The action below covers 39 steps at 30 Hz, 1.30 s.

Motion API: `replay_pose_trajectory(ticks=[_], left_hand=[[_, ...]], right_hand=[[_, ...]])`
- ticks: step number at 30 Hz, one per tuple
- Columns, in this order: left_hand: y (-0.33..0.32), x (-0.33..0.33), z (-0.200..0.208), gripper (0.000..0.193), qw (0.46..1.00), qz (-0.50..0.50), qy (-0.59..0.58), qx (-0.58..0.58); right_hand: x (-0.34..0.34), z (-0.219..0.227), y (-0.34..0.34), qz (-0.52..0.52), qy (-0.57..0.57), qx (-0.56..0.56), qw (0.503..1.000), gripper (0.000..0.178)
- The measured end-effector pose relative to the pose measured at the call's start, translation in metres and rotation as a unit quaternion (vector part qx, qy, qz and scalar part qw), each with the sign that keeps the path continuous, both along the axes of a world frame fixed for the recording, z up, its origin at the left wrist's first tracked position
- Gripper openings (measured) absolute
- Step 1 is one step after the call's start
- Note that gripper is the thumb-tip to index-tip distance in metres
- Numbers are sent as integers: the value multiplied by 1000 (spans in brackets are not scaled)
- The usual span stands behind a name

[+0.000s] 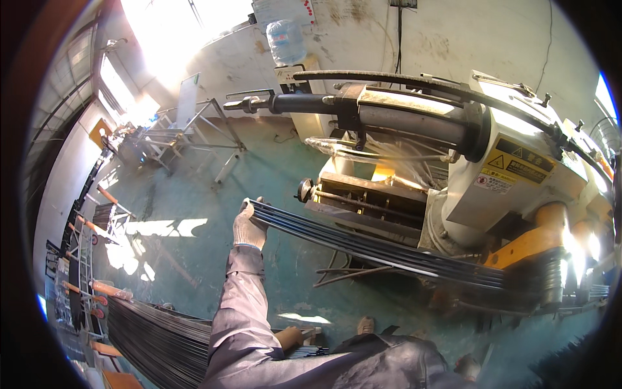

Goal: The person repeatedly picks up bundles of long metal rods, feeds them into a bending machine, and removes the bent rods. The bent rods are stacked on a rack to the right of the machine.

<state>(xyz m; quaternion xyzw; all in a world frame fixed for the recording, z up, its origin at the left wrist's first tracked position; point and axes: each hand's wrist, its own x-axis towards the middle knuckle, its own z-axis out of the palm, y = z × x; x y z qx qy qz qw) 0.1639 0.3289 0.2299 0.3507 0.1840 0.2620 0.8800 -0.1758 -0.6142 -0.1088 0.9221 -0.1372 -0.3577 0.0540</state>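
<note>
Stretching from left to right across the middle of the scene, a bundle of long, thin dark rods [363, 244] is being held by the left hand [249, 229]. A pale glove is being worn on this hand, and the left ends of the rods are being gripped in its curled fingers. The forearm is being covered by a grey sleeve [243, 295]. The right hand is not being shown clearly anywhere, so its state cannot be told. Toward the right, the bundle is being lost in a dark, blurred patch near an orange machine arm [528, 238]; whether the two are touching cannot be told.

Beyond the rods, much of the right side is being taken up by a large pale machine [479, 201], on which a yellow warning label [518, 159] is being displayed. A long dark cylinder [408, 123] is being carried across its upper part, pointing left. At the near left, a stack of dark rods [159, 340] is being supported beside an orange-covered bar [111, 290]. On the far side, a clear water bottle [286, 42] is being held upside down on a dispenser [291, 78], and the green floor [194, 259] is being streaked by sunlight.
</note>
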Motion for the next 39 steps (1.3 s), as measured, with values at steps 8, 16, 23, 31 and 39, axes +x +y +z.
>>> replay_pose_trajectory(ticks=[8, 16, 23, 31, 39], left_hand=[[0, -19, 10, 38, 991, -85, 75, 77], [41, -12, -15, 61, 987, -111, 81, 83], [-32, -21, -49, 64, 974, 177, 7, -139], [-290, -92, -147, 62, 940, 24, 242, -239], [-442, -75, -108, 22, 450, -203, 87, 865]], right_hand=[[-28, 39, 25, -115, -113, 80, 984, 22], [47, 141, 111, -564, -247, 361, 701, 31], [90, 134, 85, -471, -216, 349, 781, 45], [90, 62, -36, -428, -207, 363, 802, 36], [96, 33, -144, -324, -187, 281, 884, 52]])
